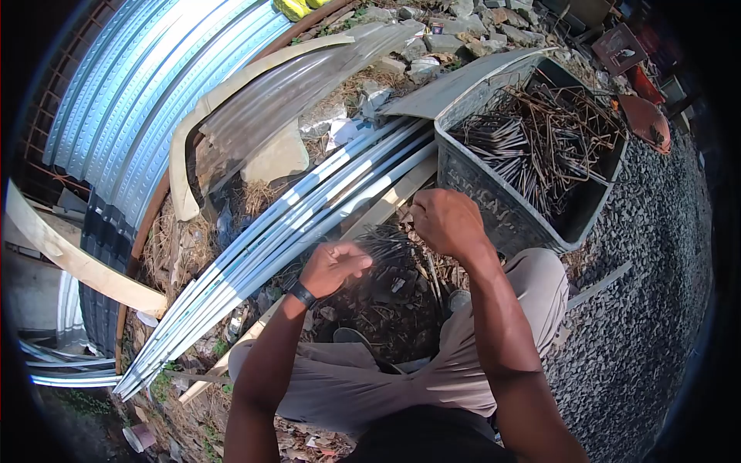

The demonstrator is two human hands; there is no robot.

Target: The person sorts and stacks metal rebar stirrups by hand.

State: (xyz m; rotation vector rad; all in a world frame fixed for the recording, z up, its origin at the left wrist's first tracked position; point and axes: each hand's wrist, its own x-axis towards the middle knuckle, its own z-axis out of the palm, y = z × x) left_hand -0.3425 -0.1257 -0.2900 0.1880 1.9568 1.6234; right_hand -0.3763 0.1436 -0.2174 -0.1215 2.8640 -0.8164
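Observation:
My right hand (449, 222) is closed in a fist beside the near corner of a grey bin (494, 204). Anything inside its fingers is hidden. Bent steel rods (540, 143), partly rusty, fill the bin in a tangle. My left hand (333, 268), with a dark band at the wrist, hovers above the ground with its fingers curled and thumb forward. Whatever it may hold is too small to make out. Between and below both hands lies a pile of thin dark metal pieces (390, 245) on the dirt.
Long white pipes (285, 224) run diagonally left of my hands, beside a wooden strip (394, 197). Corrugated metal sheets (170, 77) and a bent translucent sheet (285, 92) lie beyond. Gravel (656, 255) covers the right side; rubble (463, 35) lies at the back.

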